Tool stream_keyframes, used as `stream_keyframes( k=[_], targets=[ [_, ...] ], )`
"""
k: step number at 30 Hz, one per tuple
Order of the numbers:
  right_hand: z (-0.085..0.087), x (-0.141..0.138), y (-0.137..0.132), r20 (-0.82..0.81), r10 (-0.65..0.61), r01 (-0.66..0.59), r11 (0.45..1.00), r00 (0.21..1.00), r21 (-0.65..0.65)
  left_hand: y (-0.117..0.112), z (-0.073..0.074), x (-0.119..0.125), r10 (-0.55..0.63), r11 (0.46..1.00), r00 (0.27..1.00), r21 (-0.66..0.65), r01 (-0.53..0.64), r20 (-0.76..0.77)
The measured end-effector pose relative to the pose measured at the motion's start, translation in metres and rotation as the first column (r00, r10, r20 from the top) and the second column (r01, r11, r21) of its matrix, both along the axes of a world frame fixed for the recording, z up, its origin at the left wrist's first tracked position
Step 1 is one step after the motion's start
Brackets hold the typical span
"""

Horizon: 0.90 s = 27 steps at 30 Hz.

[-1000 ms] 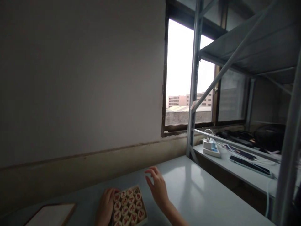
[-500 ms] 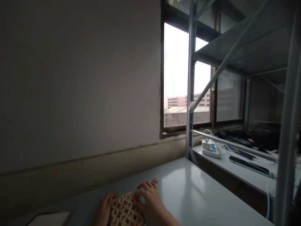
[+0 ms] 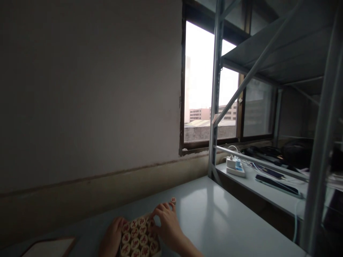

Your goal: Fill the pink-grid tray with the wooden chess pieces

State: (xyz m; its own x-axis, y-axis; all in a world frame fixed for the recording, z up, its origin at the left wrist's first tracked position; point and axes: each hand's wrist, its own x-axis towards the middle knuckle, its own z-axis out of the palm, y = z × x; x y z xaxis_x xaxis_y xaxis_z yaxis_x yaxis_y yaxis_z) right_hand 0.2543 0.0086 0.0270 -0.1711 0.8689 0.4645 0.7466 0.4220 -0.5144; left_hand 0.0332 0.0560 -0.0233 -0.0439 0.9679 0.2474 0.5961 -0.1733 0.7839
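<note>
Round cream Chinese chess pieces (image 3: 134, 243) with red characters fill a shallow box (image 3: 121, 250) in rows at the bottom of the head view. My left hand (image 3: 112, 237) is wrapped against the box's left side, its fingers curled at the upper left corner. Over the box's upper right corner, my right hand (image 3: 167, 223) pinches thumb and forefinger around a chess piece, which the fingers mostly cover. A single chess piece (image 3: 173, 200) stands on the table just beyond the right hand's outer fingers. The box's near edge runs out of view.
The pale table (image 3: 214, 221) meets a wall at the back. A flat, light board-like object (image 3: 49, 248) lies at the lower left. To the right stands a metal shelf rack (image 3: 214, 107), holding a power strip (image 3: 235, 171) and a phone (image 3: 277, 185) with cables.
The whole view has shifted slightly. My right thumb and forefinger have drawn closer together at the box's upper right corner. My left hand stays at the box's left side.
</note>
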Motion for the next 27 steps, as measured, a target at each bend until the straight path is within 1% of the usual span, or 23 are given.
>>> stream_keyframes(
  k=[2,4,6,8,10,11,12,13,14,16,19,23,24,27],
  targets=[
    [0.005,-0.002,-0.002,-0.051,-0.011,0.012,1.000,0.999,0.023,-0.001,0.003,0.001,-0.003,1.000,1.000,-0.007,0.003,0.000],
    [0.011,0.003,0.000,-0.125,-0.033,0.036,0.999,0.992,0.023,-0.002,0.005,0.002,0.002,1.000,1.000,0.000,-0.002,0.010],
    [0.017,0.016,0.006,-0.218,-0.054,0.050,0.998,0.975,-0.025,-0.004,0.007,0.003,0.021,1.000,0.999,0.013,-0.022,0.024],
    [0.018,0.038,0.015,-0.302,-0.049,0.012,0.992,0.952,-0.122,-0.007,0.010,0.005,0.054,0.998,0.998,0.028,-0.056,0.044],
    [0.013,0.063,0.025,-0.329,-0.017,-0.073,0.964,0.944,-0.258,-0.011,0.014,0.007,0.082,0.996,0.996,0.038,-0.084,0.040],
    [0.009,0.074,0.029,-0.342,0.004,-0.129,0.931,0.940,-0.341,-0.014,0.016,0.009,0.085,0.996,0.996,0.035,-0.086,0.016],
    [0.004,0.084,0.034,-0.382,0.030,-0.192,0.899,0.924,-0.393,-0.015,0.018,0.010,0.104,0.994,0.994,0.030,-0.104,-0.022],
    [0.000,0.092,0.038,-0.433,0.057,-0.257,0.871,0.900,-0.419,-0.017,0.020,0.012,0.133,0.991,0.988,0.023,-0.132,-0.075],
    [-0.005,0.098,0.041,-0.471,0.066,-0.290,0.860,0.879,-0.419,-0.017,0.022,0.013,0.157,0.988,0.979,0.016,-0.156,-0.129],
    [-0.012,0.105,0.046,-0.528,0.067,-0.305,0.874,0.847,-0.378,-0.017,0.022,0.015,0.182,0.983,0.965,0.012,-0.183,-0.189],
    [-0.016,0.106,0.049,-0.513,0.046,-0.274,0.884,0.857,-0.378,-0.016,0.021,0.015,0.176,0.984,0.960,0.019,-0.176,-0.218],
    [-0.016,0.106,0.048,-0.372,-0.032,-0.119,0.918,0.928,-0.377,-0.017,0.020,0.014,0.175,0.985,0.960,0.030,-0.172,-0.218],
    [-0.016,0.107,0.048,-0.345,-0.039,-0.098,0.924,0.938,-0.371,-0.017,0.020,0.014,0.176,0.984,0.961,0.035,-0.173,-0.214],
    [-0.017,0.114,0.050,-0.295,0.001,-0.114,0.923,0.956,-0.369,-0.019,0.020,0.014,0.154,0.988,0.971,0.057,-0.146,-0.185]
  ],
)
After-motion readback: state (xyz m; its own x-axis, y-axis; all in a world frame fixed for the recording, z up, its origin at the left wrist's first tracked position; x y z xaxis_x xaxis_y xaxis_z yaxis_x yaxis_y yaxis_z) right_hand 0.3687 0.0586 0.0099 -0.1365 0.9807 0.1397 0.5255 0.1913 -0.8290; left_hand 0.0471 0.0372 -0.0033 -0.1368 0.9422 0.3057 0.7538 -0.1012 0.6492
